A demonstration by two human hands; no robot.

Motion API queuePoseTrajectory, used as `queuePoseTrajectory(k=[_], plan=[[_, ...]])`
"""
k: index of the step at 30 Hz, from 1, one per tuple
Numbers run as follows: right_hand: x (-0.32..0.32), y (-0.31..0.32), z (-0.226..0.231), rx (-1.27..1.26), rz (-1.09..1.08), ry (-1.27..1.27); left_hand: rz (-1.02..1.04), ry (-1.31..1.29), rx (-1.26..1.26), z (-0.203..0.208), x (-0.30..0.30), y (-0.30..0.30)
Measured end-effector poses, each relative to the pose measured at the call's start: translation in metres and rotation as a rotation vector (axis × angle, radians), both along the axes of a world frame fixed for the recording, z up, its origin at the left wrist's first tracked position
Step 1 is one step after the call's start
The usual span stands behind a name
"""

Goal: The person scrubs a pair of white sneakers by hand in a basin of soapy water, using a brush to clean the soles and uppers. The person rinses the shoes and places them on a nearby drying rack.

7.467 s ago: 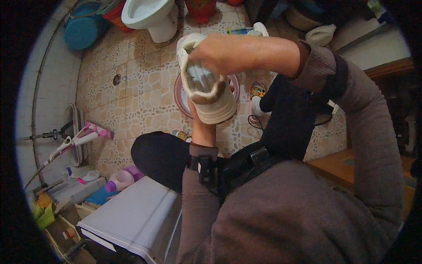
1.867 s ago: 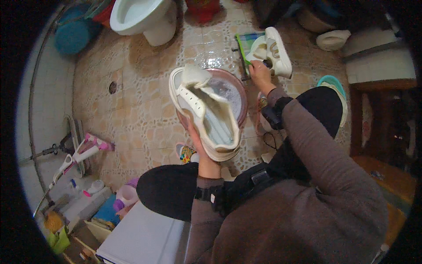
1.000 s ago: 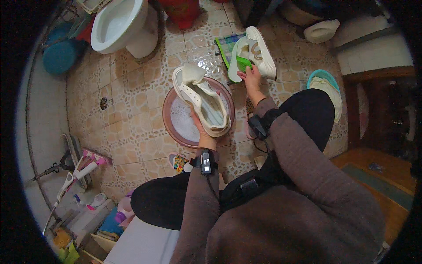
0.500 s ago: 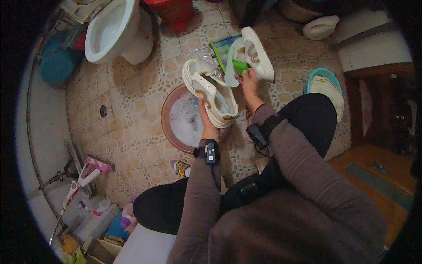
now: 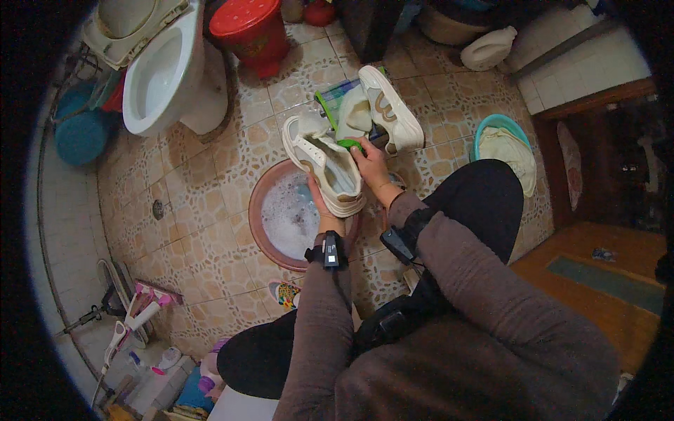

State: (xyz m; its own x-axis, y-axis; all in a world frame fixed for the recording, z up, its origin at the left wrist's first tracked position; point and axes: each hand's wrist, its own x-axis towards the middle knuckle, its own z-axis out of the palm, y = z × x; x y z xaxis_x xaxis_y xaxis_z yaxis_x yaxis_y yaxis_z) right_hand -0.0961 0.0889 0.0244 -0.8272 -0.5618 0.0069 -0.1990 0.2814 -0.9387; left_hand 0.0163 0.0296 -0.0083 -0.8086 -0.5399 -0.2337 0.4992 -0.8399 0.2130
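My left hand [image 5: 324, 200] grips a white sneaker [image 5: 316, 154] with brown patches, tilted with its opening toward my right hand, above a reddish-brown basin [image 5: 258, 235] of sudsy water [image 5: 281, 217]. My right hand [image 5: 370, 163] is closed on what looks like a green brush [image 5: 348, 143], held at the sneaker's open collar; its bristles are hidden. Just beyond lies the second white sneaker [image 5: 397, 116] on its side. A pale flat piece, perhaps an insole [image 5: 354, 112], rests beside it, over a green and blue package [image 5: 335, 95].
A toilet [image 5: 165, 77] and a lidded red bucket [image 5: 249, 31] stand at the far left. On the right sits a turquoise tub [image 5: 484, 130] with pale cloth [image 5: 507, 151]. A pink-and-white mop [image 5: 144, 309] leans at the left wall, above a floor drain [image 5: 158, 209]. A white jug [image 5: 488, 49] lies far right.
My right hand has brought the green brush left and nearer, from beside the second sneaker to the held one's collar. The whole view has shifted slightly.
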Motion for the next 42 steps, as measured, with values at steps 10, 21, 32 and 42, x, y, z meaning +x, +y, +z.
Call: queuePoseTrajectory(k=[10,21,32,42], plan=[[0.003,0.009,0.024,-0.217,0.248,0.098,0.153,0.391,0.03,-0.031,0.007,-0.026],[-0.064,0.049,0.009,-0.323,0.761,0.149,0.189,0.42,-0.029,-0.033,0.023,-0.045],[-0.056,0.02,0.043,0.088,0.566,0.556,0.351,0.268,-0.095,0.031,0.01,-0.011],[-0.102,0.015,0.034,-0.205,0.522,0.026,0.244,0.242,-0.069,0.06,0.023,-0.004]])
